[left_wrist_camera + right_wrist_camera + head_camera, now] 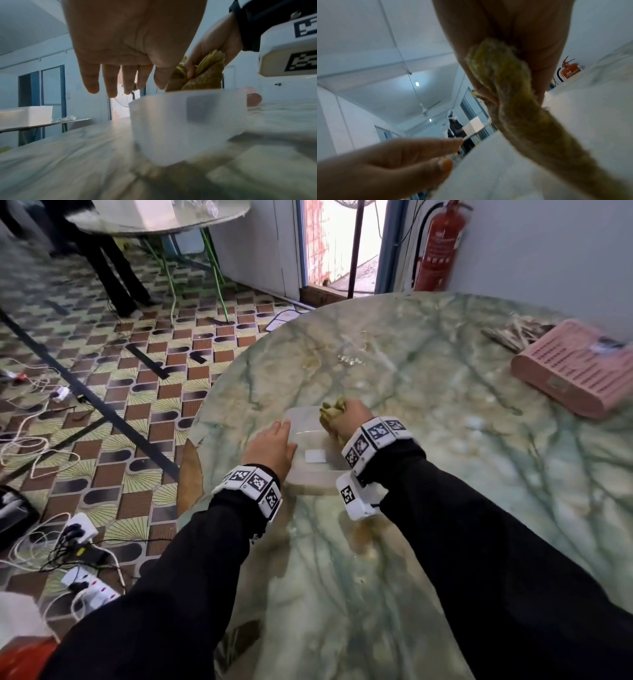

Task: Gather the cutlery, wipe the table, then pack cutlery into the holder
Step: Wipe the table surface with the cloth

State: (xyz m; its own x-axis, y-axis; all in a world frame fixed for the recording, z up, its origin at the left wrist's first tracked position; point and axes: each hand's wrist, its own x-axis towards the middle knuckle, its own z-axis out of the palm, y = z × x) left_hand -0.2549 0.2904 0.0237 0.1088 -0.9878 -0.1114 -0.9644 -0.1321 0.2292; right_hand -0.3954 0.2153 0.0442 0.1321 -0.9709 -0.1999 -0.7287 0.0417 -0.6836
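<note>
Low in the centre of the head view, nearest the camera, the left hand (270, 448) lies with its fingers straight and spread against the left wall of a translucent plastic tub (310, 453), and the left wrist view shows those fingers hanging loose, curled round nothing. Just right of it the right hand (349, 419) is bunched round a yellow-green cloth (330, 410) held over the tub's far right corner; in the right wrist view the cloth (513, 105) is twisted into 1 thick rope whose long axis runs from the fist at upper centre down to the lower right of the frame. It looks soft, limp and probably damp, so it should be light but floppy and is best gripped bunched in the fist. The tub looks thin-walled and light, likely to slide on the glossy marbled table (428, 542), so steadying it by its side wall seems right. Farther off, at the right edge of the frame, a pink slotted holder (575, 368) lies on its side, its long axis running from lower left to upper right. Behind it in the upper right, a pile of cutlery (517, 332) lies blurred, handles seemingly pointing lower left.
</note>
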